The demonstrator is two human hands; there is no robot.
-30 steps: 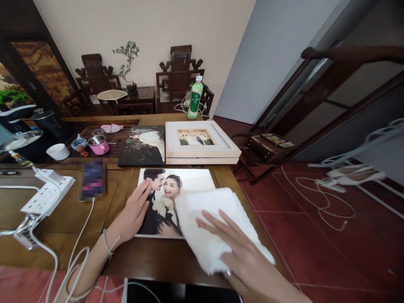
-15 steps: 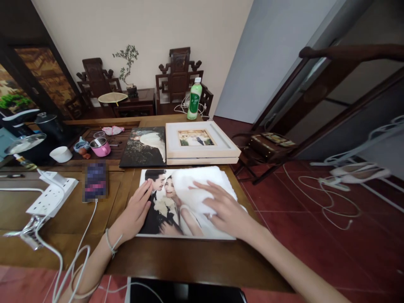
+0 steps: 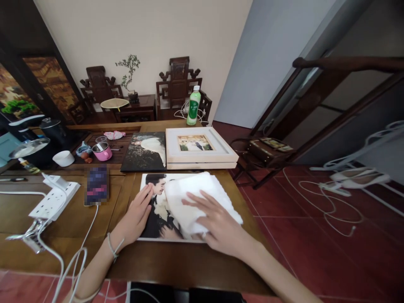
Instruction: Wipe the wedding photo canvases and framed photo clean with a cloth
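A printed wedding photo panel (image 3: 157, 225) of a couple lies flat on the wooden table in front of me. My left hand (image 3: 139, 210) rests on its left edge, fingers stretched out and lying flat, holding nothing. A white cloth (image 3: 192, 189) is spread over the right part of the picture and hides one of the two figures. On top of this cloth lies my right hand (image 3: 217, 219), its fingers spread and pressing down. The cloth's right corner hangs past the panel's right side.
Behind the panel lie a dark photo panel (image 3: 143, 153) and a light wooden picture frame (image 3: 202, 162). A green bottle (image 3: 193, 107) stands at the back. To the left are a blurred-out phone (image 3: 97, 185), a white power strip (image 3: 55, 200), cables, a pink cup (image 3: 102, 152) and a white bowl (image 3: 63, 158).
My right hand and the white cloth have slid slightly left across the picture, and the cloth now covers the second figure's face. My left hand stays on the left edge.
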